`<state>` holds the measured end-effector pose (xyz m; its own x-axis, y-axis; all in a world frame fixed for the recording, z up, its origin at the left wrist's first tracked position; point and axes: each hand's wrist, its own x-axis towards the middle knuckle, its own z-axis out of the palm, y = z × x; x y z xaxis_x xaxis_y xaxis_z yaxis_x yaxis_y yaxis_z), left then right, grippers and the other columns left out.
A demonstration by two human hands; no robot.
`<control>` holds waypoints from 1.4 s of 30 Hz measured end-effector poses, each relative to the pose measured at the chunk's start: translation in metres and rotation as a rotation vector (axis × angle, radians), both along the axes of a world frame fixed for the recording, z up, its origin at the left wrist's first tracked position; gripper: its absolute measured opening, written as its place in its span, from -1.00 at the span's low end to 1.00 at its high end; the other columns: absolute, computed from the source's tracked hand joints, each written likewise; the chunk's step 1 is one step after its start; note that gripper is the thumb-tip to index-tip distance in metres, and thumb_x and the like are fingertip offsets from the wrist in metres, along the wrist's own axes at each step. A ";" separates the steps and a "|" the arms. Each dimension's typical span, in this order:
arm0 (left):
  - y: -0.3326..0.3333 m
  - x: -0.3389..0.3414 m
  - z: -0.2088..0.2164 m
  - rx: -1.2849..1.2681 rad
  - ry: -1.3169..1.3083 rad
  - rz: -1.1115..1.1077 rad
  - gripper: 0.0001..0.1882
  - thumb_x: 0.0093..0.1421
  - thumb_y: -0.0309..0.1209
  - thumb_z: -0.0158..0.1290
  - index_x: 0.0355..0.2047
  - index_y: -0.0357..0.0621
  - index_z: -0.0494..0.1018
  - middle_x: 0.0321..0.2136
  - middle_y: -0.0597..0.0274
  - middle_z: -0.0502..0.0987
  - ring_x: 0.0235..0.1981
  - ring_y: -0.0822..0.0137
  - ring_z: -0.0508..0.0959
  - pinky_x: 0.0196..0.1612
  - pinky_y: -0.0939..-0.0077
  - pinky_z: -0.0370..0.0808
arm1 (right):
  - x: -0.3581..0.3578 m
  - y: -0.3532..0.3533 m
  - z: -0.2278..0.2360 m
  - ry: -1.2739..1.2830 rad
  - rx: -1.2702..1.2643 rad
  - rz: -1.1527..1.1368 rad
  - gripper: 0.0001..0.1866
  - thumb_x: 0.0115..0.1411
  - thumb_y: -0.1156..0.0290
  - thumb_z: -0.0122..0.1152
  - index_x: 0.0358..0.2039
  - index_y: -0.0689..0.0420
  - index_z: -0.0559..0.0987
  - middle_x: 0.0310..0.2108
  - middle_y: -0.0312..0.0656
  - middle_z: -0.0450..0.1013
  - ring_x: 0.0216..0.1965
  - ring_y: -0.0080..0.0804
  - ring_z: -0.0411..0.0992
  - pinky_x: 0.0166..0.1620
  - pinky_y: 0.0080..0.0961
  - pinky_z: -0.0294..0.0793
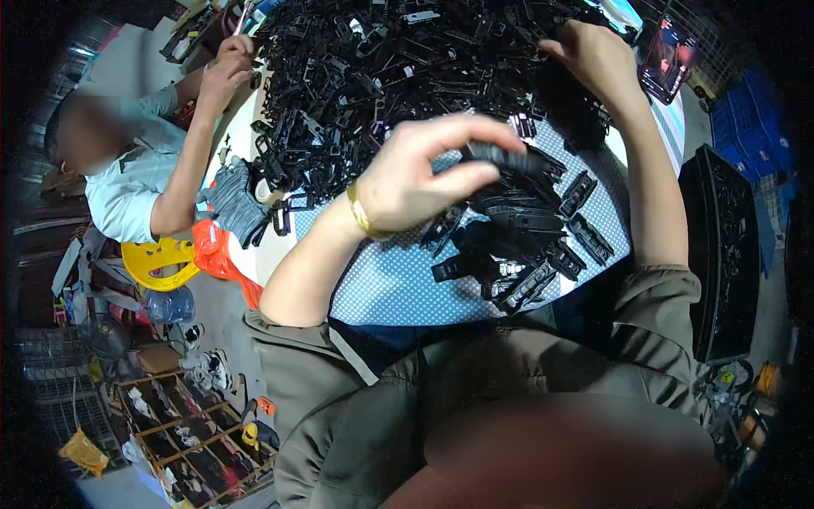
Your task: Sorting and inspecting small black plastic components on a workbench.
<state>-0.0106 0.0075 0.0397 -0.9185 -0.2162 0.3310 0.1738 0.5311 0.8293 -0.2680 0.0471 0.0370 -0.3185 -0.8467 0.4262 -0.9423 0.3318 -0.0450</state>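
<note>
My left hand (415,174), with a gold band at its wrist, is curled over the near part of the table. Between its thumb and fingers is a black plastic part (496,155), smeared by motion. Below and beside it, several similar black parts (585,237) lie on a blue-and-white dotted cloth (390,288). At the far right edge of a big heap of black plastic parts (339,93) is my right hand (598,64). Its thumb sticks out toward the heap, and most of its fingers are turned out of sight.
A co-worker (127,170) sits at the left with both hands at the heap's edge. Near them lie a grey glove (237,199) and a red-orange bag (222,253). At right are a phone-like screen (670,55), blue crates (750,119) and a black bin (721,254).
</note>
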 end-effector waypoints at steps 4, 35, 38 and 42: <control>0.003 -0.007 -0.011 -0.327 0.070 -0.240 -0.66 -0.12 -0.57 0.09 -0.25 -0.24 0.43 -0.18 0.11 0.45 -0.04 0.13 0.37 0.00 0.33 0.30 | -0.034 -0.016 -0.034 0.220 0.084 -0.072 -0.65 -0.11 0.21 0.20 -0.39 0.19 0.41 -0.52 -0.02 0.44 -0.39 -0.06 0.43 -0.36 -0.20 0.41; -0.043 -0.011 -0.040 0.431 -0.004 0.465 -0.73 0.12 -0.45 -0.05 -0.20 -0.32 0.24 -0.39 0.14 0.48 -0.45 0.49 0.49 -0.44 0.72 0.48 | 0.063 0.016 0.002 -0.645 0.280 0.435 -0.62 -0.09 0.48 0.06 -0.17 0.19 0.38 -0.61 -0.17 0.38 -0.53 -0.52 0.40 -0.48 -0.57 0.38; -0.038 -0.013 -0.039 0.627 0.081 0.414 -0.72 0.08 -0.51 -0.01 -0.19 -0.31 0.28 -0.40 0.17 0.46 -0.45 0.47 0.50 -0.37 0.71 0.49 | 0.059 0.009 -0.007 -0.826 0.150 0.583 -0.65 -0.03 0.50 0.07 -0.16 0.19 0.40 -0.53 -0.26 0.40 -0.50 -0.64 0.37 -0.42 -0.68 0.38; -0.035 -0.012 -0.038 0.743 0.129 0.372 -0.69 0.05 -0.57 0.00 -0.15 -0.28 0.31 -0.38 0.16 0.45 -0.41 0.41 0.52 -0.28 0.63 0.51 | 0.070 0.006 -0.015 -1.118 -0.164 0.792 -0.74 0.01 0.53 0.09 -0.23 0.22 0.44 -0.38 -0.29 0.42 -0.40 -0.62 0.40 -0.29 -0.67 0.41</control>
<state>-0.0230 -0.0272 0.0012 -0.7093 -0.7003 0.0803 0.2126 -0.1039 0.9716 -0.1979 0.0534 0.0215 -0.0155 -0.9260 0.3771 -0.3118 -0.3538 -0.8818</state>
